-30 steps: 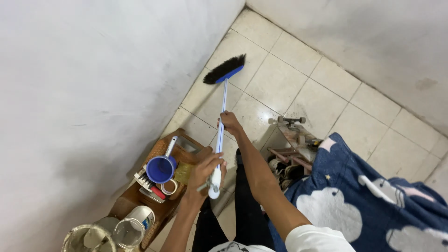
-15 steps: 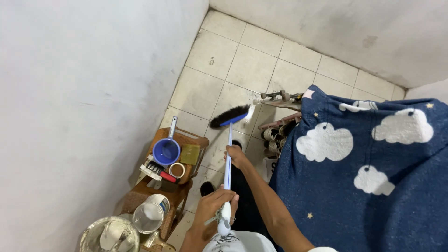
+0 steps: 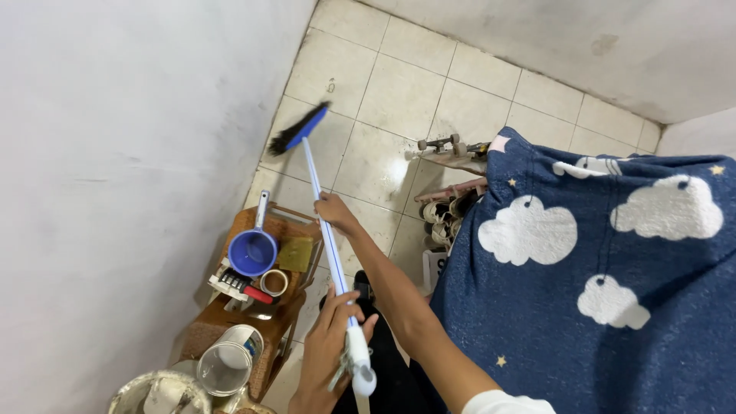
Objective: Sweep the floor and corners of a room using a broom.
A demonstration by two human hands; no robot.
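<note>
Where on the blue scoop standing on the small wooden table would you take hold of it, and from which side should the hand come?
Grip the blue scoop by its long pale handle, which sticks out from the bowl toward the far edge of the wooden table. Probably come from above at that far end: the wall crowds one side, and a roll of tape and other small items sit close to the bowl on the near side.

Person, seen from above: two bare hands, left hand (image 3: 326, 349) and right hand (image 3: 335, 212), no rings, watch or gloves visible; right forearm bare up to a short white sleeve (image 3: 502, 402) at the lower edge; dark trousers (image 3: 383, 368) below; left sleeve not visible
</note>
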